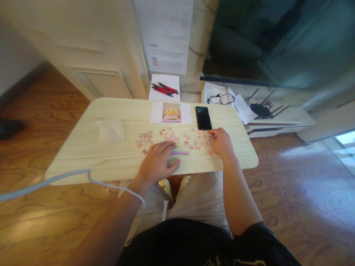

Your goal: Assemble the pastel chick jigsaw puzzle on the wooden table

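Small pink and orange jigsaw puzzle pieces lie scattered over the middle of a pale wooden table. My left hand rests flat, fingers stretched over some pieces beside a purple joined strip. Among the pieces on the right is my right hand, its thumb and index finger pinched just below a black phone. Whether a piece is between those fingertips is too small to make out. Behind the pieces lies a paper with a printed picture of a yellow toy-like figure.
A crumpled clear plastic bag lies on the table's left. Red pens sit on a white surface behind the table. A black router and papers are at the back right. A grey cable crosses the front left edge.
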A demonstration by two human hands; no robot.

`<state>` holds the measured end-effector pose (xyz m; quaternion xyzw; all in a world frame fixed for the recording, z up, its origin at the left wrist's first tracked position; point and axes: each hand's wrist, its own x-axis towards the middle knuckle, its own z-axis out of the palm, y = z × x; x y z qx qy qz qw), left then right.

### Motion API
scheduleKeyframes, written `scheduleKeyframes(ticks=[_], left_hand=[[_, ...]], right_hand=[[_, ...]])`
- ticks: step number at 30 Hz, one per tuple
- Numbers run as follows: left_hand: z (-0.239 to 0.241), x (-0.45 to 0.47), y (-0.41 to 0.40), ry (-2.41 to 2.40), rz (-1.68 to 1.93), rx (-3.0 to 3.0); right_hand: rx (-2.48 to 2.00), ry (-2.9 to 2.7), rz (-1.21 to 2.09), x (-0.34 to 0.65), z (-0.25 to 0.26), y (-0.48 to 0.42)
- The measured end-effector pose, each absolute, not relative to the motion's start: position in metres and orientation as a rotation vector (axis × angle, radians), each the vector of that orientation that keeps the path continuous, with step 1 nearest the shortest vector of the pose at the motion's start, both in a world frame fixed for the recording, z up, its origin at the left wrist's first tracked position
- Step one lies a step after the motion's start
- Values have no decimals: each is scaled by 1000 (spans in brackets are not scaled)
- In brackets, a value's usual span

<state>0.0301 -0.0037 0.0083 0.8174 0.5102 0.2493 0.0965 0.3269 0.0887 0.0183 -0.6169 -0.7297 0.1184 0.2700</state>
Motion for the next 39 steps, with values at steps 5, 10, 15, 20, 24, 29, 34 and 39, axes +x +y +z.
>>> scheduleKeyframes(ticks=[5,10,15,20,24,29,34,39], left_hand=[[10,31,-4,1509,749,2412],[10,31,-4,1515,754,2411],[10,31,-4,1518,718,2435],[9,31,-3,1530,724,2433],[9,31,-3,1533,712,2431],[8,30,-3,1528,729,2425],[8,30,-3,1526,731,2422],[8,30,-3,1534,732,2420]], right_hand=[[-1681,-1949,304,342,18,91],[-1692,-2002,331,345,16,91],[-1743,-1988,339,344,15,91],[-1800,-1973,331,344,17,89],[-1831,-1985,341,345,16,89],[-1826,-1976,348,351,14,90],[-1872,-1967,338,357,18,90],[-1887,-1963,293,348,19,92]])
